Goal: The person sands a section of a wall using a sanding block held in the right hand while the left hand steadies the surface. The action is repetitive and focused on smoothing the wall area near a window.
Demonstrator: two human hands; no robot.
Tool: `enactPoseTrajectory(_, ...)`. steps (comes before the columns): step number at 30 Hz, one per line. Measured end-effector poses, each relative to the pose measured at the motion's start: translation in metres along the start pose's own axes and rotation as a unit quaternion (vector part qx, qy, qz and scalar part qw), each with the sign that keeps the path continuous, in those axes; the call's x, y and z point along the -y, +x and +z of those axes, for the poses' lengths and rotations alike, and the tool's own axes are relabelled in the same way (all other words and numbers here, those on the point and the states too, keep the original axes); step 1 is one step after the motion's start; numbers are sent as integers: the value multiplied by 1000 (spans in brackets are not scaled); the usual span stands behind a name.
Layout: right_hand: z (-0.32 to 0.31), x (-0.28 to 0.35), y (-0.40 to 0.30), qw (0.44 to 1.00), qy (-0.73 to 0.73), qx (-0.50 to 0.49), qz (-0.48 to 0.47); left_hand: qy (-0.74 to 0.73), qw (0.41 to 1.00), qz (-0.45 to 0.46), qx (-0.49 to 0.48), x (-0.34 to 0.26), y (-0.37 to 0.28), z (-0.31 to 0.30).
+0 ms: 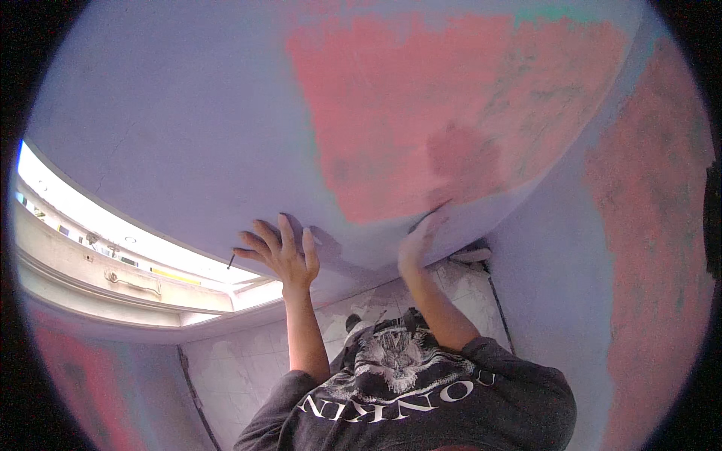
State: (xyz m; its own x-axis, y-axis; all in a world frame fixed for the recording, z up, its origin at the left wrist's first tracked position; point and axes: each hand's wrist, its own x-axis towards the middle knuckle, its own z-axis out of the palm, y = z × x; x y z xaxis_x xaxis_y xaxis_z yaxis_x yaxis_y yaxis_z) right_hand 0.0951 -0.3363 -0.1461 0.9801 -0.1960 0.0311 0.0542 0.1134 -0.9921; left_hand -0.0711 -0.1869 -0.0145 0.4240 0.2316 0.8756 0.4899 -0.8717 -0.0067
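Before me rises a wall (214, 129) of bluish-grey colour with a large reddish patch (406, 113). My left hand (285, 253) is spread near the lower wall beside a window, its back towards me, holding nothing that I can see; its shadow falls just to the right. Whether its fingertips touch the wall, I cannot tell. My right hand (420, 239), blurred, is at the lower edge of the reddish patch. Along its fingers runs a thin dark edge (427, 219), seemingly a flat sheet or blade held against the wall; its exact kind is unclear.
On the left, a bright window opening (141, 231) has a pale frame with a metal handle (132, 282). A second wall with a reddish area (660, 242) stands at the right. Below lies a pale tiled floor (237, 377). A small light-coloured object (471, 255) rests in the corner.
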Motion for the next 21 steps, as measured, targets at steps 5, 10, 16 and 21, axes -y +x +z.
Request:
enactPoseTrajectory(5,4,18,4,994,71,22,75,-33,999,-3,32,22,-21,8)
enactPoseTrajectory(10,27,7,-33,994,-94,-47,-44,-52,998,32,21,38,-37,16)
enactPoseTrajectory(16,6,50,-7,966,-254,-28,-29,-59,996,72,11,49,-39,18)
enactPoseTrajectory(21,45,25,-81,969,-209,-31,-130,-64,994,83,11,48,-44,27)
